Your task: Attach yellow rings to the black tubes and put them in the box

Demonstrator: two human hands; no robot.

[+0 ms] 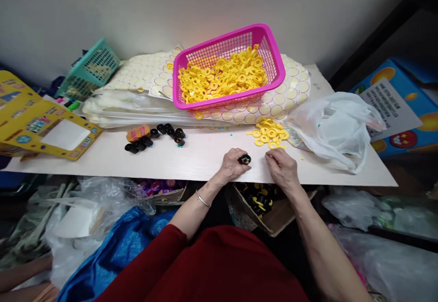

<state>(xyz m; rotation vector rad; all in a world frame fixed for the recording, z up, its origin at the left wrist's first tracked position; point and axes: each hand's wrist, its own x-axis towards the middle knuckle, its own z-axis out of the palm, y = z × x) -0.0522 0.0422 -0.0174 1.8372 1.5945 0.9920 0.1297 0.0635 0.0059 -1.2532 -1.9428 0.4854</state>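
Observation:
My left hand [231, 166] is wrapped round a small black cup [244, 159] above the front part of the white table. Small coloured pieces show inside the cup's open top. A short way to the right, my right hand [284, 167] is closed in a pinch, and what its fingertips hold, if anything, is hidden. Just behind that hand lies a loose pile of yellow ring-shaped pieces with tabs [270, 132]. Several more black cups [167, 129] are on the table to the left, beside an orange and pink piece [138, 132].
Behind the hands, a pink basket [227, 99] of yellow ring pieces rests on circle-patterned sheets [137, 71]. A white plastic bag [337, 124] lies right, a yellow printed carton [37, 124] left. Below the table edge, a cardboard box [278, 215] contains black and yellow pieces.

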